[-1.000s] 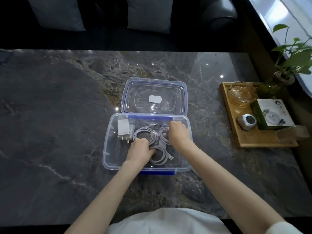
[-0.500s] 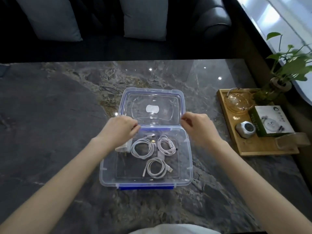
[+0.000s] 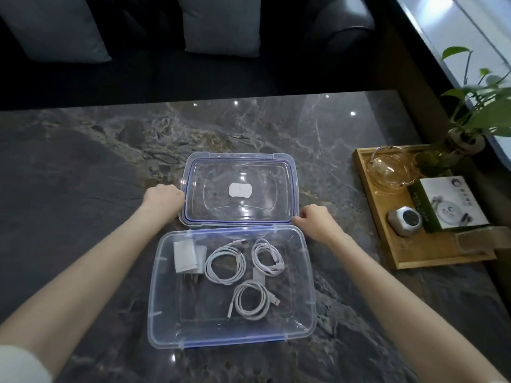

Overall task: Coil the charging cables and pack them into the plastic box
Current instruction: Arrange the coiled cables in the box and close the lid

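Dark marble surface (image 3: 83, 175), sofa cushions at the far edge, wooden tray (image 3: 387, 244) with a glass bowl, a small boxed item and a plant off to the right.

Change since a second ago: we had both hands down in the plastic box (image 3: 166, 299) on the coils. Half a second ago they were lifting toward the hinge line. Now they are out of the box and on the lid (image 3: 240, 161), which lies flat and open on the far side.

Contents: three coiled white charging cables, far-left coil (image 3: 224, 263), far-right coil (image 3: 267, 257), near coil (image 3: 250, 303). White charger plug (image 3: 185, 257) sits at the far-left corner, just beside the far-left coil. All coils are loose, apart from each other, inside the walls.

Our read: coiling and packing look done, and closing the lid is the step in hand.

Hands:
- left hand (image 3: 163, 199) is at the lid's left edge, fingers curled onto the rim, forearm running in from near-left.
- right hand (image 3: 312, 219) is at the lid's near-right corner by the hinge, fingers curled and touching the edge. We cannot tell if it is a real pinch or just contact.

Lid not yet raised.
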Motion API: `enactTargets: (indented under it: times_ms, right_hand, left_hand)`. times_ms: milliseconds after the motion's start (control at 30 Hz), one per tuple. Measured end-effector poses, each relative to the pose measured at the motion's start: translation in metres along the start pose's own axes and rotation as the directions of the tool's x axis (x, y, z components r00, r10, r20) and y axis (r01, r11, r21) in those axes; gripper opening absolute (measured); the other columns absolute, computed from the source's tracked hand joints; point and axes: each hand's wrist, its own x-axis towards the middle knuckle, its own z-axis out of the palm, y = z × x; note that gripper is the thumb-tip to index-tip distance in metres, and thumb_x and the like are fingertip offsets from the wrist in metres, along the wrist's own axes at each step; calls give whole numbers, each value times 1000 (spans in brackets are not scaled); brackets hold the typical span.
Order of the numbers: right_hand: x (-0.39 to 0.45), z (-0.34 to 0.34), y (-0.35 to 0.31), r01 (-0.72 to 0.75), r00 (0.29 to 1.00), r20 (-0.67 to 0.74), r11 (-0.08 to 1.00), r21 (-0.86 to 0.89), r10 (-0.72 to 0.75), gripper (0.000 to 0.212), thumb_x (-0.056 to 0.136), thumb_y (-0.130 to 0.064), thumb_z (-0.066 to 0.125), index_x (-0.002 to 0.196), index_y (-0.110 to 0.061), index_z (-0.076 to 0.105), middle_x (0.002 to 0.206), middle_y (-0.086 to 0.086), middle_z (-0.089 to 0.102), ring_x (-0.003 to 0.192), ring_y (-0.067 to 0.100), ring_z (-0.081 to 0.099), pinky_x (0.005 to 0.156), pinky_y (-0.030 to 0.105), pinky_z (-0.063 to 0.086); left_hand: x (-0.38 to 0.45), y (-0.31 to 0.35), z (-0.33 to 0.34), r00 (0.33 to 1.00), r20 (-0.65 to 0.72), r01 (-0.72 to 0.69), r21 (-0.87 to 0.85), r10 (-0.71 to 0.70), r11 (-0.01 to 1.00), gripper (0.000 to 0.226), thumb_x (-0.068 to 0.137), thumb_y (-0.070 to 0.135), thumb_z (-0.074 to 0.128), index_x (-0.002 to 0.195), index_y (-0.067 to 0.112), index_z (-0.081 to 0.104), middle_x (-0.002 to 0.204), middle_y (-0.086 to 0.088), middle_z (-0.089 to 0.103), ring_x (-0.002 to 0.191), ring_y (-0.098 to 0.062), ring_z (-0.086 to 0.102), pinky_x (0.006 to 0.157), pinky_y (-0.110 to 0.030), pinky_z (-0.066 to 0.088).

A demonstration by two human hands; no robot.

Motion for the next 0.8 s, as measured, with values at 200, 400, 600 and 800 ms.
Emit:
enactTargets:
  times_ms: [200,400,600,800]
  right_hand:
    - [7,8,2,-65,996,-29,945,320,79,18,77,-6,58,60,-9,52,49,0,56,42,17,50,36,19,41]
    - [-1,-8,-2,116,974,-226,901,418,-21,22,85,-1,53,66,-12,50,57,5,61,47,18,56,52,33,51]
    - [-31,-34,-13,407,849,-507,797,446,-150,22,88,-8,58,71,-21,53,65,6,64,55,17,61,56,28,53]
    - [-70,-45,-27,496,858,-493,487,719,-147,9,89,-5,56,87,-11,64,77,8,69,67,12,69,67,24,59]
  left_hand:
    - [-3,1,14,1000,-5,0,-216,-1,976,26,91,3,39,111,-1,55,116,-22,59,107,-40,57,84,-43,47]
    - [-15,-2,-2,965,-54,137,-733,-258,666,32,94,14,38,88,-8,60,100,-36,61,95,-48,57,79,-43,44]
    - [-51,-15,-22,896,77,1,-985,-438,-171,34,85,15,43,81,-8,67,43,-1,65,49,-18,64,55,-25,53]
    - [-101,-27,-27,944,263,66,-744,-200,-665,67,89,54,28,77,-2,62,52,-13,69,49,-20,69,49,-23,55]
